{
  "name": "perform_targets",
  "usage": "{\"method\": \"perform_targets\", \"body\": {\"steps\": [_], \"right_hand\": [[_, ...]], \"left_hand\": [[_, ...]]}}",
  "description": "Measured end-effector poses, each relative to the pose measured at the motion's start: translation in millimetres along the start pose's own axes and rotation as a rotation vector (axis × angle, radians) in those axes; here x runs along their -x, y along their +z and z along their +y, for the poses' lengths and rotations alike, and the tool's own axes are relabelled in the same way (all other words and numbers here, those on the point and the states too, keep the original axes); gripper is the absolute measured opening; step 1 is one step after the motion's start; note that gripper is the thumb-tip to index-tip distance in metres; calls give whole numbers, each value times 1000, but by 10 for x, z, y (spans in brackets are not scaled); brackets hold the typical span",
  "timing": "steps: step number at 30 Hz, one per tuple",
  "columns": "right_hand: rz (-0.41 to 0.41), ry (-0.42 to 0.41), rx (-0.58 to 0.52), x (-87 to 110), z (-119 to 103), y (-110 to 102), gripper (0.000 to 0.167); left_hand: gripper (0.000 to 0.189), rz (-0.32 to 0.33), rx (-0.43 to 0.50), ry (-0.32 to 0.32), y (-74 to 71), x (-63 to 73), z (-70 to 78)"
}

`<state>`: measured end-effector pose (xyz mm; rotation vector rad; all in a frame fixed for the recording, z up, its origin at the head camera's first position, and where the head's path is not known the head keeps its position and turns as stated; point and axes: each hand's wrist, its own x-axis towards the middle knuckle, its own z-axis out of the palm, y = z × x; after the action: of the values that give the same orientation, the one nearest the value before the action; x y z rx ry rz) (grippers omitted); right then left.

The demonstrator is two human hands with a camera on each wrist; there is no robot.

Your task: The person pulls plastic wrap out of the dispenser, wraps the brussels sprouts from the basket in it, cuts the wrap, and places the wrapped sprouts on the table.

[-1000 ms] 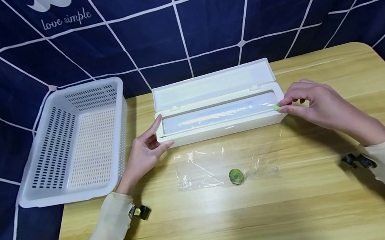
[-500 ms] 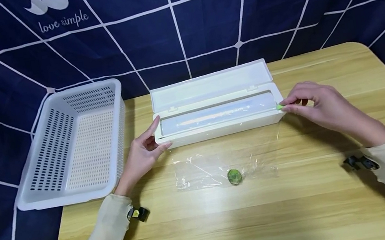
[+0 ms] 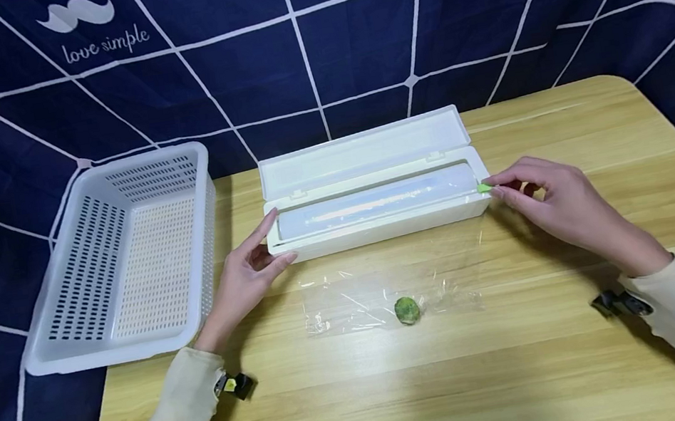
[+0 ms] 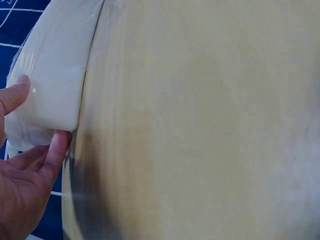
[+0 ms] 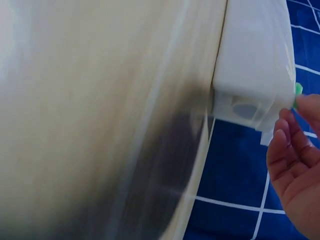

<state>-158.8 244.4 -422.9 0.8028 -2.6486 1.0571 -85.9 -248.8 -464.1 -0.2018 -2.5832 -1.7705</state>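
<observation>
A white cling film dispenser [image 3: 378,226] stands on the table with its lid [image 3: 365,153] tipped back and a roll of cling film [image 3: 376,205] inside. Its left end is gripped by my left hand [image 3: 244,281], thumb at the front and fingers at the end and top edge. At the right end, my right hand [image 3: 550,198] pinches a small green slide cutter [image 3: 484,188] between thumb and forefinger. A clear sheet of film [image 3: 350,302] hangs over the front and lies on the wood. On the sheet's near edge rests a small round green fruit [image 3: 407,311], perhaps a lime.
A white perforated plastic basket [image 3: 118,263] sits at the left, close beside my left forearm. Dark blue cloth with white lines [image 3: 353,43] hangs behind the wooden table [image 3: 363,394].
The green slide cutter has moved a little right along the dispenser's front edge to its right end, with my right hand on it. My left hand keeps its hold. The head view has shifted slightly.
</observation>
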Motion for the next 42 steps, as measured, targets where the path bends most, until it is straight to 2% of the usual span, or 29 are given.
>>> {"method": "perform_targets", "body": {"steps": [4,6,13,16,22,26,32,37,42], "right_hand": [[-5,4,17,49,-44,21,32],[-13,3,24,68,-59,34,35],[-46,-8,78,124,-82,43,43],[-58,-6,97,146,-81,11,48],[-17,5,93,184,-135,-24,52],[34,-37,57,228,-218,20,47],[7,-125,-9,322,-314,139,46],[-41,-151,-109,347,-370,207,43],[-106,-247,-171,349,-441,302,40]], "left_hand": [[74,2,-63,16,-15,51,66],[71,21,-100,44,-15,86,98],[59,182,-303,222,36,167,124],[53,221,-319,276,65,191,125],[26,264,-262,322,106,275,158],[15,206,-203,353,157,329,212],[11,30,-16,303,277,416,245],[13,-63,-19,300,353,431,264],[16,-147,-3,310,440,433,302]]}}
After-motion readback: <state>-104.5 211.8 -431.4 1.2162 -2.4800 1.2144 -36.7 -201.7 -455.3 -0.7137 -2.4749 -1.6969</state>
